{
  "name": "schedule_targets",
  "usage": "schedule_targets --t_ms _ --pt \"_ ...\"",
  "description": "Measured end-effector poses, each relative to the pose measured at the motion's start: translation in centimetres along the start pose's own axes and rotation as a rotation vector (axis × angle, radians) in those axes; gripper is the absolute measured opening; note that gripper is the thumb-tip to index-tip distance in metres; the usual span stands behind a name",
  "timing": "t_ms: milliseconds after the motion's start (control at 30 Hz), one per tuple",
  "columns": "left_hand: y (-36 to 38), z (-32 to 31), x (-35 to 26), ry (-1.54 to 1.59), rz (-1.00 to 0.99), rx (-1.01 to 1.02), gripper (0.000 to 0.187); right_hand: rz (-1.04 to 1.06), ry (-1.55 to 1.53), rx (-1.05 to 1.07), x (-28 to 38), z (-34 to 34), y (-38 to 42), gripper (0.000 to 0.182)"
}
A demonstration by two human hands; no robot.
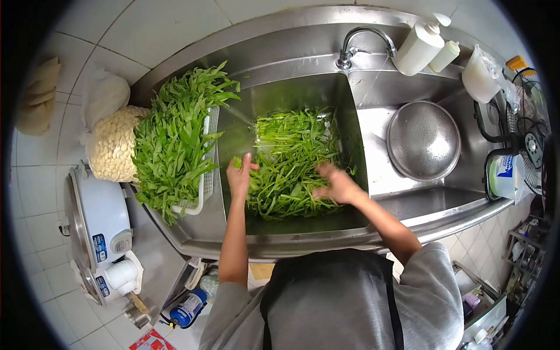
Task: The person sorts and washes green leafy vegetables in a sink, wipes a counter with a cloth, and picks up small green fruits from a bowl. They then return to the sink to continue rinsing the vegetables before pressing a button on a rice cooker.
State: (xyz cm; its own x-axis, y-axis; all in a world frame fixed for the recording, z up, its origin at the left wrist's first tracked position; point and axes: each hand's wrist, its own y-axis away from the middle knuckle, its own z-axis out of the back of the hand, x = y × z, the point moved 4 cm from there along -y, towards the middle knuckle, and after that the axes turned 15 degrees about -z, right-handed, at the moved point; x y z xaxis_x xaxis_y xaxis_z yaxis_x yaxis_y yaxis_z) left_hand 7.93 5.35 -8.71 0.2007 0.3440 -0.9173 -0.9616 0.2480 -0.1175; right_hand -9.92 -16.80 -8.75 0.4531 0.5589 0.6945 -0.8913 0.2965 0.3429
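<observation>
at nine o'clock a sack of pale kernels (114, 149) lay beside a white basket (205, 175) heaped with leafy greens (172, 143), next to the steel sink (291, 87). the loose greens in the sink (291, 163) filled the middle of the basin under the tap (361, 44). the left hand (240, 175) had its grip closed lightly around a few stems at the pile's nine o'clock edge; the right hand (335, 184) was blurred at the four o'clock edge, fingers seemingly spread on the leaves. the greens looked light, limp, probably wet and slippery, easily bruised, so they were best gathered in loose handfuls by the stems. a metal colander (424, 140) sat at three o'clock.
</observation>
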Motion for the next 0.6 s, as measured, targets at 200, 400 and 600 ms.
schedule_targets --t_ms 200,400,600 --pt "-3.2 -8.5 -3.1 0.281 0.114 0.345 0.049 0.15 -0.172 -1.269 1.7 23.6 -4.8 0.027" --pt "-7.3 -17.2 -10.6 0.42 -0.08 0.691 0.032 -0.001 -0.116 -0.904 4.9 26.0 -7.7 0.023" --pt "-8.9 -22.3 -14.5 0.399 -0.181 0.918 0.027 0.204 -0.405 -0.5 7.2 23.2 -11.1 0.025"
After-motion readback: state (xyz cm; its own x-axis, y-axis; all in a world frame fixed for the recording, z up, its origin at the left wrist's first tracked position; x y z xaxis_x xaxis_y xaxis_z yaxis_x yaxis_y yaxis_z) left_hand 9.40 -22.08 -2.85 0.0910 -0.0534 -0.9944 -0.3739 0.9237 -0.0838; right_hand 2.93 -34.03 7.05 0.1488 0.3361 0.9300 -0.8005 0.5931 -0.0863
